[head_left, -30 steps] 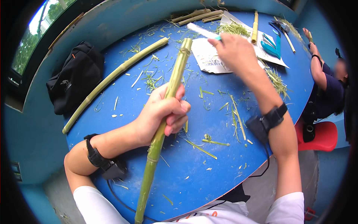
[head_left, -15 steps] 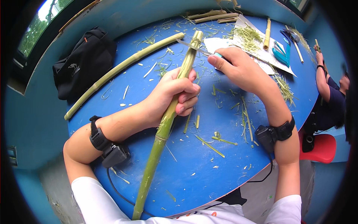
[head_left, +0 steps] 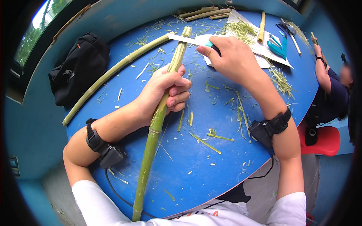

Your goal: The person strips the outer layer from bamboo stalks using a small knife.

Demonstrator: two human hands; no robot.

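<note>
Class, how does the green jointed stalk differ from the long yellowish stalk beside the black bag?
The green jointed stalk is in the left hand; the long yellowish stalk lies on the blue table. The green stalk is paler above; the yellowish stalk looks evenly coloured. Both are slender.

Blue wall (head_left: 34,143), blue table (head_left: 222,116)

Daylight enters a dark-framed window (head_left: 39,30) at upper left, trees (head_left: 29,43) outside. The wall lines top and left; the table fills the centre. A red chair (head_left: 327,140) stands at right; grey floor (head_left: 56,188) shows at lower left.
</note>
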